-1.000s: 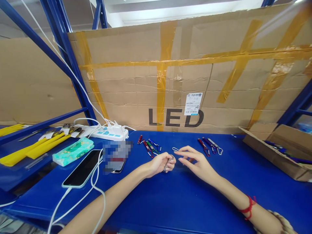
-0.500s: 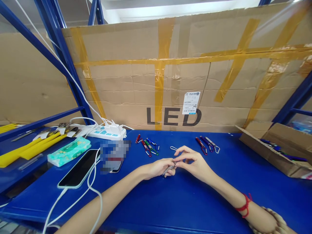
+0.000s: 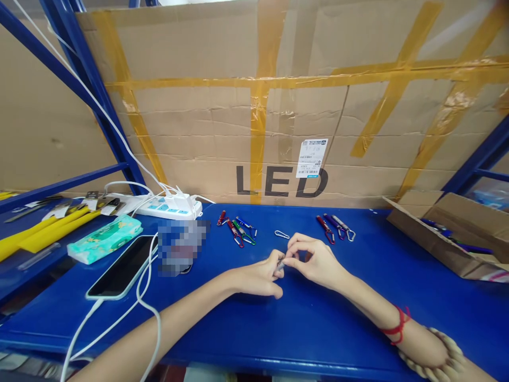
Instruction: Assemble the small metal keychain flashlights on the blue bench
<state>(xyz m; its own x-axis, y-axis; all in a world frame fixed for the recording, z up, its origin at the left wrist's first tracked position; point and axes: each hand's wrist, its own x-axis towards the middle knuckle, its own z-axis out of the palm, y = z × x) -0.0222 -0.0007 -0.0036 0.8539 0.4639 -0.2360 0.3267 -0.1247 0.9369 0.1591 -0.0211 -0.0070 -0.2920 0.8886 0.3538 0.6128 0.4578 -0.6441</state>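
Two hands meet over the middle of the blue surface (image 3: 302,329), both forearms lying on it and reaching in from the near edge. I see my left hand (image 3: 260,276) curled around a small grey keychain light (image 3: 281,263), its fingers clenched on the body, while my right hand (image 3: 314,260) pinches the tip of the same light between thumb and forefinger, so both hands grasp it just above the surface. On my right wrist sit a red string (image 3: 395,324) and, nearer to me, a beaded bracelet (image 3: 435,358).

To the left, a phone (image 3: 121,268) lies flat with a white cable (image 3: 119,318) running off the near edge, and a teal tissue pack (image 3: 104,240) lies just beyond it.

Just past my fingers lies a loose silver carabiner clip (image 3: 281,234). Farther left of it is a cluster of coloured keychain lights (image 3: 236,228) in red, green and blue; farther right, a second group of three lights (image 3: 336,227) lies side by side.

Beyond those, at the far left, a white power strip (image 3: 169,206) holds several plugs. At the far right an open cardboard box (image 3: 449,236) holds more dark-coloured pieces. Behind everything stands a large taped carton (image 3: 278,106) printed LED, with a white label stuck on it.
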